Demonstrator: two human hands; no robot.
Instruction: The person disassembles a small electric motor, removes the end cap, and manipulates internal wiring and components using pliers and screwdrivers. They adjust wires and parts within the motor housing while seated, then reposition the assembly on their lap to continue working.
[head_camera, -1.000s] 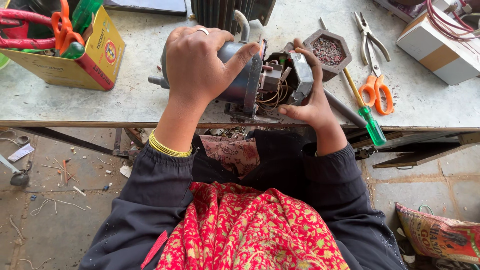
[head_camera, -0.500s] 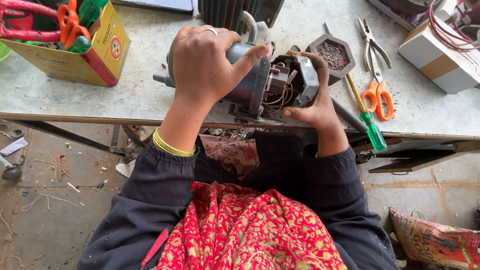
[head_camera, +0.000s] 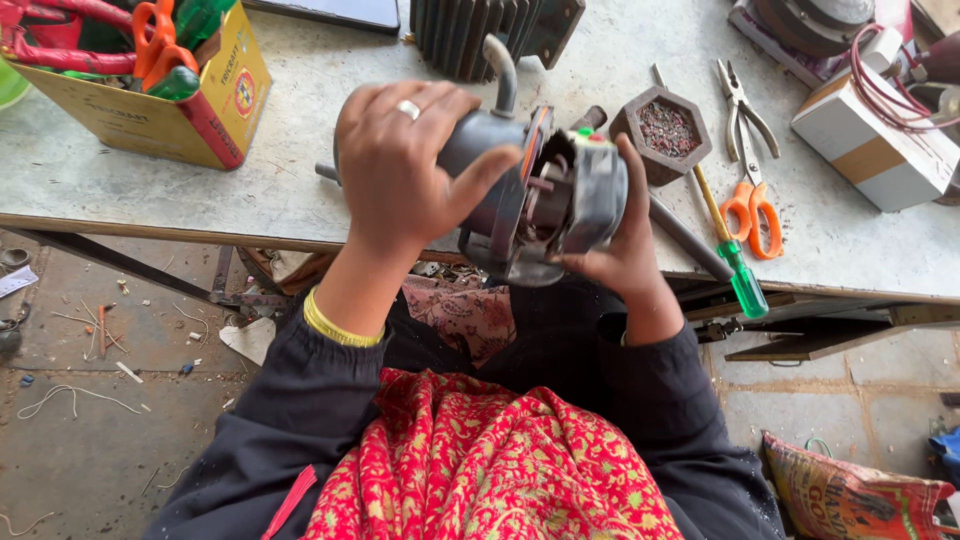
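A grey electric motor (head_camera: 520, 195) is held over the front edge of the worktable (head_camera: 300, 200), its shaft pointing left. My left hand (head_camera: 400, 170), with a ring on one finger, is wrapped over the motor's grey housing from above. My right hand (head_camera: 625, 245) cups the motor's end cover from the right and below, thumb up along its edge. An orange rim and copper parts show in the gap between the housing and the end cover.
On the table: a yellow box of tools (head_camera: 150, 80) at the far left, a dark finned part (head_camera: 480, 35) behind the motor, a hexagonal dish (head_camera: 665, 130), a green-handled screwdriver (head_camera: 735, 265), orange scissors (head_camera: 755, 210), pliers (head_camera: 745, 105), a white box (head_camera: 870, 150). Sack (head_camera: 860, 495) on the floor.
The motor has come up off the table and toward me. My right hand moved from its open wired end to holding the end cover against it. My left hand kept its grip.
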